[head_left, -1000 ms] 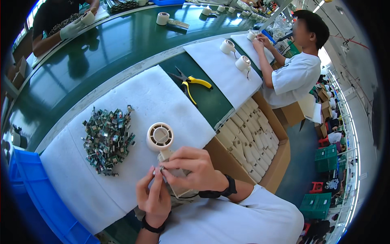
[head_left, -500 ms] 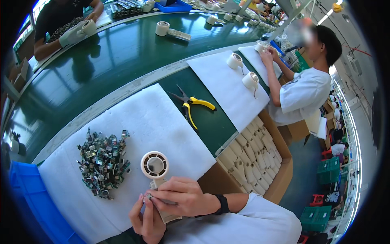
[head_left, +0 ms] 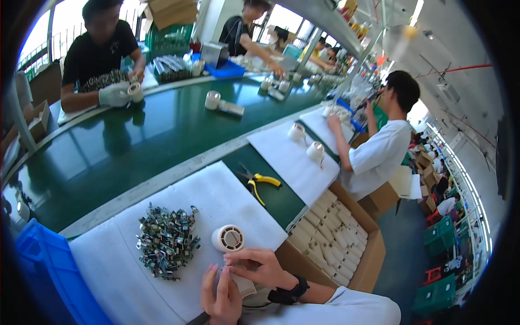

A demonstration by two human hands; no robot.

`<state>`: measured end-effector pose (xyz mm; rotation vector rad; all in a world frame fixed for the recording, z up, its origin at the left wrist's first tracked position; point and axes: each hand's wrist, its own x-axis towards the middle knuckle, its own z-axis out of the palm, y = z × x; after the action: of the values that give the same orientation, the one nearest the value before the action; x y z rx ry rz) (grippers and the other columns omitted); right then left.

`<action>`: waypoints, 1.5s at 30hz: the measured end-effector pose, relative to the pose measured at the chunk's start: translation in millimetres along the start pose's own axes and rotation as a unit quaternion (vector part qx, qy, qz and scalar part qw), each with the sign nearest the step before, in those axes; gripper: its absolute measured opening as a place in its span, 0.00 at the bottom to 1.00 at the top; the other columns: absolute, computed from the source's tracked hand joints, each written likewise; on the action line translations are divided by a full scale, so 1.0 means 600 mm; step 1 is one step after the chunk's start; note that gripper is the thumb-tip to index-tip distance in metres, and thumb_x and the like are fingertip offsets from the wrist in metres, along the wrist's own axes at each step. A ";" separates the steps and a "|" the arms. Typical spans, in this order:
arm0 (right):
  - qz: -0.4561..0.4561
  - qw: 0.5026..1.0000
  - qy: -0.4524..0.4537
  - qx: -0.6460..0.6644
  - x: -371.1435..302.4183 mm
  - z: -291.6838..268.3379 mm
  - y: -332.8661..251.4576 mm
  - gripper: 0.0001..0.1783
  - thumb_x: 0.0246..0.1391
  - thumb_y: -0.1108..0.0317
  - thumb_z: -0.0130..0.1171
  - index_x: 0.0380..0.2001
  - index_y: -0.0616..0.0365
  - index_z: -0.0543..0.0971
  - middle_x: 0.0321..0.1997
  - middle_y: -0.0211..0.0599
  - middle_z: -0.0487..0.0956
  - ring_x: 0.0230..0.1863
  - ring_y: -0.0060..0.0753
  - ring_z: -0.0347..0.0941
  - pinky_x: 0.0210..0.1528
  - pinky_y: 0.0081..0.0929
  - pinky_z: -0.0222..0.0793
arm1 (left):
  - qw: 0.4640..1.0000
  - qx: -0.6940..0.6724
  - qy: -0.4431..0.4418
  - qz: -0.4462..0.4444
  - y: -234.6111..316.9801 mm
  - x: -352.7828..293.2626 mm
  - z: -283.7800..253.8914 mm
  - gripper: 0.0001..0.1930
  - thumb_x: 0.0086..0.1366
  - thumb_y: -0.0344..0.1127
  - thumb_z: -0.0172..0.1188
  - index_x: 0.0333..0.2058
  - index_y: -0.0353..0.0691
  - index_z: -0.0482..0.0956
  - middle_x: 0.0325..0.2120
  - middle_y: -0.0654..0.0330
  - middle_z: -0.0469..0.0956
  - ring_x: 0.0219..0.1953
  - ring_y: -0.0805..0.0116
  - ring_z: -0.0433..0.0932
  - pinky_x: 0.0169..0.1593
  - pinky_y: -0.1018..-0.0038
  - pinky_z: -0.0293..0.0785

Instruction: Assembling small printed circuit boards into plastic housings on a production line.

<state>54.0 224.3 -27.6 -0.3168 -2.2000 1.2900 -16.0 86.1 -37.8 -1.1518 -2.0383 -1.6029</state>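
Observation:
A white handheld fan (head_left: 228,239) with a round grilled head lies at the near edge of the white foam mat (head_left: 122,257). Its handle (head_left: 246,286) points toward me, partly covered by my hands. My left hand (head_left: 222,298) is closed at the handle's left side, fingertips up. From the right, my right hand (head_left: 261,267) reaches over the handle, thumb and forefinger pinched just below the fan head. Whatever tiny part sits between those fingertips is too small to make out. Left of the fan is a heap of small green circuit boards (head_left: 168,241).
Yellow-handled pliers (head_left: 262,183) lie beyond the mat. A cardboard box (head_left: 374,254) of white handle shells stands at right, a blue bin (head_left: 40,254) at left. Past them runs a green conveyor (head_left: 162,141) carrying fan parts. A co-worker (head_left: 379,146) sits at right; others work across the belt.
My view has tilted up, bringing more of the people across the belt into sight. Both hands stay together at the fan handle, the fingertips slightly shifted. The fan head is turned a little.

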 end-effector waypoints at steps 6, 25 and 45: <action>0.029 0.999 -0.002 0.040 -0.001 0.002 0.012 0.16 0.55 0.72 0.70 0.48 0.54 0.85 0.34 0.25 0.84 0.23 0.10 0.61 0.24 0.15 0.58 | 0.995 0.005 0.078 0.061 -0.031 -0.044 0.006 0.16 0.63 0.17 0.58 0.49 0.33 0.78 0.47 0.44 0.74 0.39 0.52 0.78 0.39 0.69 0.76; 0.027 0.989 0.058 -0.137 0.087 -0.040 -0.054 0.29 0.55 0.66 0.71 0.60 0.55 0.77 0.48 0.31 0.81 0.45 0.19 0.75 0.47 0.18 0.70 | 0.997 0.000 0.064 -0.050 -0.049 -0.025 -0.124 0.15 0.60 0.21 0.58 0.47 0.36 0.77 0.47 0.47 0.69 0.34 0.63 0.71 0.40 0.69 0.70; 0.234 0.961 -0.088 -0.121 0.493 -0.175 0.112 0.29 0.59 0.46 0.65 0.54 0.56 0.82 0.45 0.35 0.82 0.44 0.24 0.79 0.44 0.25 0.82 | 0.967 0.208 -0.073 -0.130 -0.040 0.024 -0.112 0.19 0.59 0.34 0.65 0.51 0.45 0.80 0.56 0.52 0.71 0.65 0.41 0.61 0.71 0.37 0.46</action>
<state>-130.8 472.2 57.6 -0.8954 -2.5373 1.3227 -58.5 29.4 -22.4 -0.8961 -2.5516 -1.1269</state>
